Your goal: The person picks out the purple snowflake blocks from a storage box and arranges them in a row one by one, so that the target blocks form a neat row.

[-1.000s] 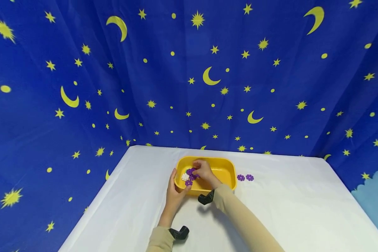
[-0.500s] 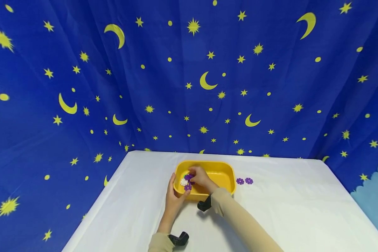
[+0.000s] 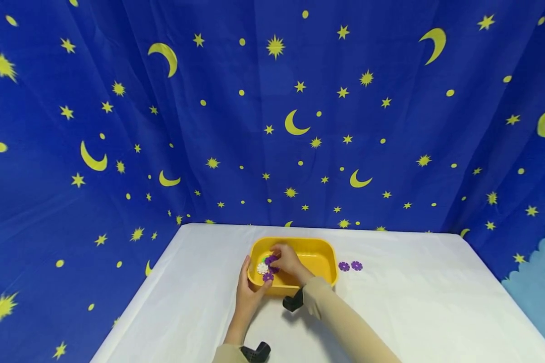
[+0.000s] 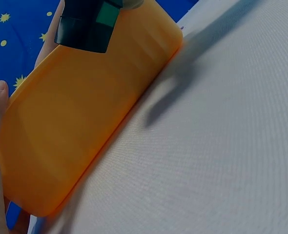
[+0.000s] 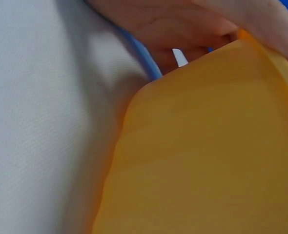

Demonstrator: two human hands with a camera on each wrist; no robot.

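In the head view a yellow plastic tub (image 3: 315,247) sits on the white table. My left hand (image 3: 247,295) grips its left end, thumb (image 3: 265,287) on the front rim and fingers along the left side. Inside that end lie purple flower-shaped discs (image 3: 268,277), a white disc (image 3: 262,268) and a bit of a green one (image 3: 264,260). My right hand (image 3: 287,259) reaches in over the front wall, its bent fingertips among the purple discs; I cannot tell whether it pinches one. The left wrist view shows the tub's outer wall (image 4: 71,112) by the left thumb.
Two purple discs (image 3: 350,265) lie side by side on the table, just right of the tub. White cloth (image 3: 418,302) covers the table. A blue curtain (image 3: 236,126) with yellow moons and stars hangs behind and at the sides.
The head view has tilted up, so the table sits lower in it. My right hand's fingertips have shifted slightly left and toward me among the discs. The left hand keeps its grip.
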